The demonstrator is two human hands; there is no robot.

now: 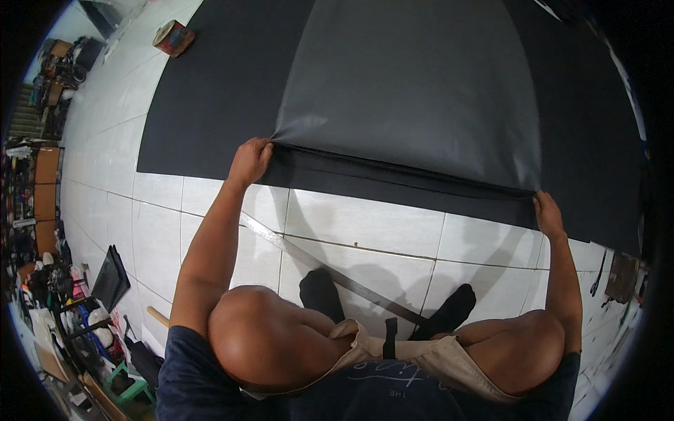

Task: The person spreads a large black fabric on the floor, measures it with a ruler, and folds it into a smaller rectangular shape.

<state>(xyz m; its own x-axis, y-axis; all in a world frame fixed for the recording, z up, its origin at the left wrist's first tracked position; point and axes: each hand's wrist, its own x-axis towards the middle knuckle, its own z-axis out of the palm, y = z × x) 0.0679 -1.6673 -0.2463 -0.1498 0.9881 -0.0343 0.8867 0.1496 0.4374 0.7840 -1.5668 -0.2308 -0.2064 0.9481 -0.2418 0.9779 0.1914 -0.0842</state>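
A smooth dark grey sheet [414,91], perhaps vinyl or synthetic leather, lies over a wider matte black sheet [210,91] on the floor. My left hand [250,161] is closed on the near left corner of the grey sheet, where small creases pull away from the fingers. At its near right corner my right hand [549,212] pinches the edge. Between both hands the near edge is stretched and slightly raised, with dark folds beneath it. The fingertips of each hand are partly hidden by the material.
A long metal ruler [337,277] lies slantwise on the white tiles [365,217] by my feet. A rusty tin can [173,38] stands on the black sheet's far left edge. Cluttered shelves [48,189] and a green stool [126,382] line the left side.
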